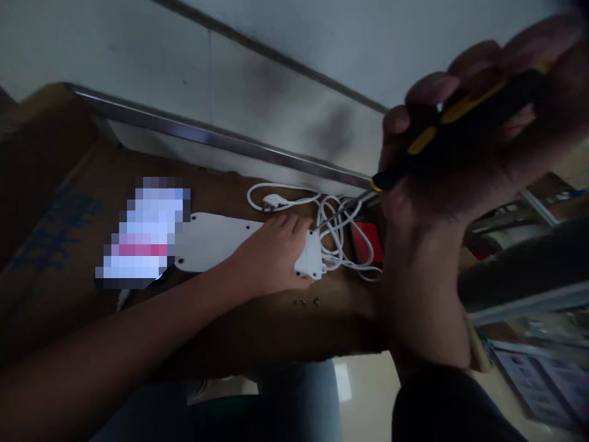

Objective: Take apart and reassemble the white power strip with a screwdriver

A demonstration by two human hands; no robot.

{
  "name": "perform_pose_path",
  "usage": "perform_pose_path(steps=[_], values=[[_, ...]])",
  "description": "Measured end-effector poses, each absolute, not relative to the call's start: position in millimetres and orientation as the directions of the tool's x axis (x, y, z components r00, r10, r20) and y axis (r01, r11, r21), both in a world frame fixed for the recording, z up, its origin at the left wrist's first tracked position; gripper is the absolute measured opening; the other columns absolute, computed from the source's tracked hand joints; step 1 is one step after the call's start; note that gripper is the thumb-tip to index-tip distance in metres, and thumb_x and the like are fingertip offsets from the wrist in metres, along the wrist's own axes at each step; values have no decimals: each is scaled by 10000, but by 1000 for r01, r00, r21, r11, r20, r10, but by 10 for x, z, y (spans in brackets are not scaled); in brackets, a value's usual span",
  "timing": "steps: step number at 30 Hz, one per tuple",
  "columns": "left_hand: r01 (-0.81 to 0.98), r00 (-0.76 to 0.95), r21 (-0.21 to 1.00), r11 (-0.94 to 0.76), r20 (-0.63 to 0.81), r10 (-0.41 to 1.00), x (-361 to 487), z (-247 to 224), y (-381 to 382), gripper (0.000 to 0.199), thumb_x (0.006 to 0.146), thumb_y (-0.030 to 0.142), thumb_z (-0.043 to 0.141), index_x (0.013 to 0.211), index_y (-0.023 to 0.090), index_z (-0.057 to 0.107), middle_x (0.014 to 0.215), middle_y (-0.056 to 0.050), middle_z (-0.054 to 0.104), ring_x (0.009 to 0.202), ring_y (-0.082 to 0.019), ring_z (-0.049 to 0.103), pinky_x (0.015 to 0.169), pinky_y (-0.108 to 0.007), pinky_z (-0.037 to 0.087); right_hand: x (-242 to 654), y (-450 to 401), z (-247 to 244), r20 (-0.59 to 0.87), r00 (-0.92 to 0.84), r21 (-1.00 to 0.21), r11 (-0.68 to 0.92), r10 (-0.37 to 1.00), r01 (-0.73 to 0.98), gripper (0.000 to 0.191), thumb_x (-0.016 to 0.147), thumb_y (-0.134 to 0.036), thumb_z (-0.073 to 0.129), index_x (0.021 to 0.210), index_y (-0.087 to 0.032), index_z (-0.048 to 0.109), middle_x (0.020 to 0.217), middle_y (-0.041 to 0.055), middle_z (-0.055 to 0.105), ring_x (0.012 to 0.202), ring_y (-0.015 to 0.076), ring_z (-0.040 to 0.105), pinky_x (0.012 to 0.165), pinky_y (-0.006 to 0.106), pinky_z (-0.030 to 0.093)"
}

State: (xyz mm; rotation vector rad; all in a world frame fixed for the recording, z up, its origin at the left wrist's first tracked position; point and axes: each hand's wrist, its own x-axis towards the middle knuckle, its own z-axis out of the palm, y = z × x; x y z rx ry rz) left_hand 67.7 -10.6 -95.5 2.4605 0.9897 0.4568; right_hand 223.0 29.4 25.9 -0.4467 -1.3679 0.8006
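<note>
My right fingers [427,89] are wrapped closed around the handle of a black-and-yellow screwdriver [455,126], while my left fingers [288,224] lie flat and slightly spread on a white power strip [216,242], just behind its raised end. In the tilted head view, the screwdriver's thin metal shaft [343,212] runs from the right fingers down to just past the left fingertips; I cannot tell whether its tip touches the strip. A looped white cord [335,227] lies just beyond the left fingertips, with a white plug [273,201] past the fingers and a red object [368,242] beside the loops. Two small screws [308,302] sit below the left fingers on brown cardboard [257,325]. Left of the fingers, a pixelated object [147,236] is too obscured to identify.
</note>
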Motion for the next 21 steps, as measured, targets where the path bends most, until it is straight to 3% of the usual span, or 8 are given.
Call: perform_pose_path(steps=[1,3,6,9,13,17,21], values=[[571,685,518,-636,127,718,679,-947,-106,926,812,456,801,1550,33,434,1530,-244,565,1438,-414,539,1223,-522,449,2229,312,271,681,-29,-703,642,732,-307,261,974,-391,294,970,-132,259,863,5,406,764,29,589,607,191,480],[582,681,518,-627,111,724,680,-929,-115,920,812,456,802,1547,42,438,1535,-237,564,1440,-407,541,1227,-515,448,2212,359,262,657,-29,-699,595,753,-396,456,803,-429,571,980,-135,270,828,-34,431,758,33,588,569,187,481],[586,684,518,-623,96,723,677,-922,-125,910,827,461,780,1558,42,434,1555,-229,549,1445,-395,538,1239,-505,438,2209,412,223,625,-36,-714,552,780,-430,641,685,-444,766,1035,-150,317,813,-44,461,770,22,590,576,157,504],[587,685,527,-615,81,724,671,-938,-121,958,830,476,777,1595,46,393,1587,-229,520,1458,-398,524,1241,-517,437,2230,421,208,645,24,-692,597,764,-407,612,705,-434,768,1080,-155,372,942,-29,504,784,7,585,586,154,504],[582,684,532,-614,87,724,672,-940,-118,954,824,474,782,1588,48,399,1593,-230,516,1462,-402,522,1237,-523,440,2211,390,241,618,90,-744,618,781,-256,612,658,-502,709,1056,-146,410,1124,1,512,778,-31,514,580,135,459],[584,677,532,-614,99,729,678,-922,-119,873,813,462,790,1516,61,462,1555,-236,554,1437,-400,549,1219,-519,456,2155,379,261,620,130,-750,633,774,-188,699,589,-516,702,966,-99,286,1043,10,457,692,-66,410,524,126,373],[566,673,544,-619,128,728,671,-926,-120,879,811,460,788,1529,89,441,1539,-228,572,1421,-397,564,1204,-533,472,2141,395,228,730,78,-673,734,679,-91,491,798,-435,652,940,-113,310,840,17,397,649,-36,403,537,135,357]])
